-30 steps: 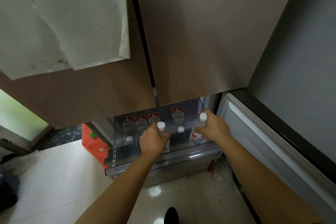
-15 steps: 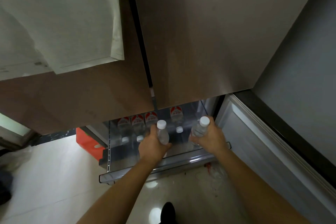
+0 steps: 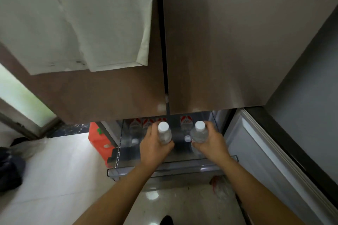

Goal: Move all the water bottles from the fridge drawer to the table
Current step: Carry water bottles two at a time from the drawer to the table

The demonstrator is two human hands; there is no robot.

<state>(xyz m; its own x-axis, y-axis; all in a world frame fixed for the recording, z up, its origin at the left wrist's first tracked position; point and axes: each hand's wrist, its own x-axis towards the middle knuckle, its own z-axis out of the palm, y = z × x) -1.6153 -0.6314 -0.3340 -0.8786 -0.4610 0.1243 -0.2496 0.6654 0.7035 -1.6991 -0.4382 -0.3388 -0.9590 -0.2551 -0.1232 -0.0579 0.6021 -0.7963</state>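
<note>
The fridge drawer (image 3: 164, 169) is pulled out low in front of me. My left hand (image 3: 153, 149) grips a clear water bottle (image 3: 164, 133) with a white cap, held upright above the drawer. My right hand (image 3: 210, 142) grips a second clear bottle (image 3: 199, 133), also upright with its cap toward me. Several more bottles with red and white labels (image 3: 186, 121) stand at the back of the drawer, partly hidden under the fridge doors. One white cap (image 3: 187, 139) shows between my hands.
Two brown fridge doors (image 3: 219, 51) hang above the drawer, with white sheets stuck on them. A lower fridge door (image 3: 265, 160) stands open at the right. An orange container (image 3: 99, 140) sits on the pale floor left of the drawer. A dark bag (image 3: 9, 171) lies far left.
Both hands have lifted their bottles up out of the drawer and closer to me. The bottles now stand upright with caps facing the camera.
</note>
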